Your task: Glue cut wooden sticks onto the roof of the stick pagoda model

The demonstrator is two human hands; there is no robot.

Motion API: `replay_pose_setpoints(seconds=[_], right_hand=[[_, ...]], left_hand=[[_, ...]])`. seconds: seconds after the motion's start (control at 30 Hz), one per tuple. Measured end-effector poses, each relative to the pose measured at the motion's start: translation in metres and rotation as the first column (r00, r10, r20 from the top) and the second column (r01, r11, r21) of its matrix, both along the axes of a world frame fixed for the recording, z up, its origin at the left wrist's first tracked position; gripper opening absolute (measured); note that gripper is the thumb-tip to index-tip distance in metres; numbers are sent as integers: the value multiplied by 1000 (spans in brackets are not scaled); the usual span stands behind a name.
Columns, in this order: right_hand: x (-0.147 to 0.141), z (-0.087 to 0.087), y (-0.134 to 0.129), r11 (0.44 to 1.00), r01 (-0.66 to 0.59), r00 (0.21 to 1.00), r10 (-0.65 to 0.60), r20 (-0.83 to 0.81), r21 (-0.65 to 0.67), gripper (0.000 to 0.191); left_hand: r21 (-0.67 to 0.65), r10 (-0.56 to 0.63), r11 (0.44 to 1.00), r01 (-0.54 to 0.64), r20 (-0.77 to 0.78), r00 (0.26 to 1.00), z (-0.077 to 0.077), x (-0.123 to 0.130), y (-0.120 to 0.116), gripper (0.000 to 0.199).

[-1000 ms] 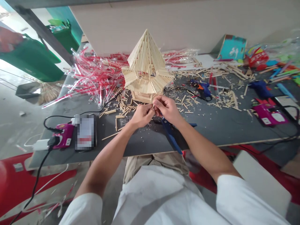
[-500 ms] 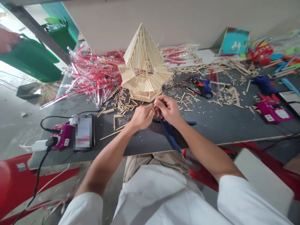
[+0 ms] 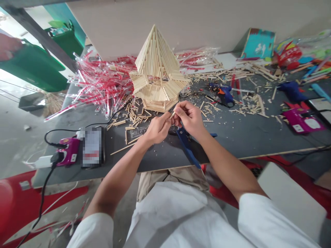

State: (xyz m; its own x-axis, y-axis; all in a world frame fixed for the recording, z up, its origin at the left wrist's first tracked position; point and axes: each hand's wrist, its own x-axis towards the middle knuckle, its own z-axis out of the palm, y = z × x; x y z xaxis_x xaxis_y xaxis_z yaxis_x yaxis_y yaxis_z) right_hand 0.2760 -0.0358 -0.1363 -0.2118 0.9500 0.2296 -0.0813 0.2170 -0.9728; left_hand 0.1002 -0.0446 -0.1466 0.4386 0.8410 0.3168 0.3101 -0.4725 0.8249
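Note:
My left hand [image 3: 159, 128] and my right hand [image 3: 189, 118] meet over the table in front of a model pavilion [image 3: 158, 69] built of thin wooden sticks. Between their fingertips is a short wooden stick [image 3: 172, 114], pinched by both hands and partly covered. The model stands upright, with a pointed roof above a flared lower tier. Beneath my right hand lie blue-handled pliers [image 3: 188, 148], whose head is partly hidden. Cut stick pieces [image 3: 134, 113] lie left of the model's base.
Clear wrappers with red print [image 3: 103, 81] pile up behind on the left. A phone [image 3: 92, 146] lies beside a purple power socket [image 3: 68, 151]. A blue glue gun [image 3: 225, 93] rests among stick scraps; another purple socket [image 3: 301, 120] sits at right. Cables cross the table.
My right hand has shifted slightly right and its fingers have drawn a little away from the left. More of the short stick shows between them. The model stays in place.

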Motion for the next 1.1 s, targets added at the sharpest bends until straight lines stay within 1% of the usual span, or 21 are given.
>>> replay_pose_setpoints(seconds=[0.13, 0.27, 0.33, 0.37, 0.4, 0.43, 0.47, 0.5, 0.53, 0.6, 0.63, 0.67, 0.7, 0.73, 0.83, 0.87, 0.9, 0.93, 0.97, 1.03, 1.1], right_hand=[[2, 0, 1, 1000, -22, 999, 21, -34, -15, 31], [11, 3, 5, 999, -26, 999, 27, 18, -29, 35], [23, 6, 3, 1000, 11, 993, -8, 118, -17, 37], [30, 8, -2, 999, 40, 976, -39, 216, -1, 38], [37, 8, -9, 997, 68, 934, -72, 350, 25, 39], [44, 8, -18, 995, 79, 858, -96, 504, 55, 40], [49, 7, -29, 993, 79, 757, -117, 643, 87, 44], [54, 4, -41, 993, 51, 641, -115, 759, 107, 50], [56, 1, -55, 993, 19, 522, -111, 846, 118, 59], [57, -6, -79, 993, -28, 317, -101, 943, 116, 90], [55, -9, -89, 991, -32, 241, -121, 963, 132, 103], [53, -11, -97, 988, -31, 182, -141, 973, 149, 112], [50, -12, -102, 986, -25, 136, -162, 977, 167, 113], [48, -12, -105, 984, -20, 100, -174, 980, 177, 107], [44, -8, -103, 986, -28, 20, -166, 986, 167, 73], [45, -6, -100, 987, -31, 10, -159, 987, 160, 66], [47, -4, -97, 988, -27, 17, -154, 988, 155, 62], [50, -2, -94, 989, -14, 44, -146, 988, 146, 61], [54, 0, -91, 991, 7, 94, -135, 986, 135, 61], [62, 5, -87, 994, 57, 252, -104, 962, 93, 58], [67, 12, -85, 996, 86, 445, -65, 893, 30, 50]], left_hand=[[-96, -12, 995, 23, 112, 994, -2, 3, 1, 27], [-210, 28, 978, 14, 194, 981, -5, 3, 3, 28], [-239, 39, 971, 22, 246, 969, -6, 1, 4, 28], [-244, 42, 969, 25, 266, 963, -6, 1, 5, 28], [-243, 44, 970, 27, 282, 958, -6, 0, 5, 28], [-236, 44, 971, 28, 295, 955, -6, 0, 5, 29], [-225, 45, 974, 26, 304, 952, -6, 0, 5, 29], [-211, 45, 977, 22, 309, 950, -5, 0, 5, 30], [-200, 44, 980, 20, 310, 950, -5, 0, 5, 30], [-191, 39, 981, 20, 298, 954, -3, -1, 4, 30], [-192, 36, 981, 21, 288, 957, -3, -1, 4, 29], [-194, 33, 981, 23, 280, 959, -2, -1, 3, 30], [-195, 28, 980, 27, 276, 961, -2, -2, 3, 30], [-194, 26, 981, 29, 274, 961, -1, -2, 3, 32], [-171, 23, 985, 21, 253, 967, 0, -3, 3, 38], [-159, 22, 987, 15, 232, 972, 1, -3, 3, 40], [-144, 20, 990, 10, 204, 979, 2, -4, 4, 42], [-127, 15, 992, 7, 172, 985, 3, -4, 4, 42], [-108, 11, 994, 4, 139, 990, 4, -4, 4, 42], [-68, 16, 998, -10, 82, 997, 6, -3, 4, 41], [-35, 34, 999, -33, 37, 999, 8, -3, 4, 40]])
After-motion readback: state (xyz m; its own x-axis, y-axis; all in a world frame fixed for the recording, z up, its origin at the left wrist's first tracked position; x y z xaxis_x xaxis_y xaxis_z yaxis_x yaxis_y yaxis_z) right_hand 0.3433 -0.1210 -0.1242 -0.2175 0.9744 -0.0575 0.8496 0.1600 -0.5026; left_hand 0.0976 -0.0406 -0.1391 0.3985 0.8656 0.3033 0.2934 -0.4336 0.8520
